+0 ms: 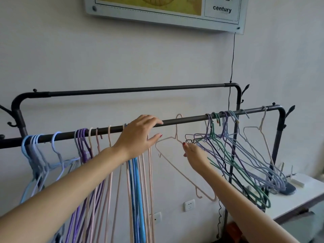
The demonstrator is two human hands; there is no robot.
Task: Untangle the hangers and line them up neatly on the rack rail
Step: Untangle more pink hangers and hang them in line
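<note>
The dark metal rack rail [184, 120] is seen crossing the middle of the frame, rising slightly from left to right. At the left and centre, thin coated-wire hangers in blue, purple and pink [98, 155] are hung close together in a fairly even row. At the right, a knot of lilac, green and dark wire hangers [233, 151] is hooked on the rail, their frames crossed and splayed at different angles. A single pale pink wire hanger [177, 155] is hung tilted between the two groups.

The left hand [140, 135] is laid over the rail at centre frame, its fingers nearly straight and nothing held. The right hand [194, 155] is brought to the near edge of the knot; its fingertips appear to pinch a dark wire shoulder there (the exact contact is partly hidden).

The hangers are judged light, springy and prone to snagging on each other's hooks and notches. Each is best taken at the neck just under the hook, lifted clear, then set down alongside the row.
</note>
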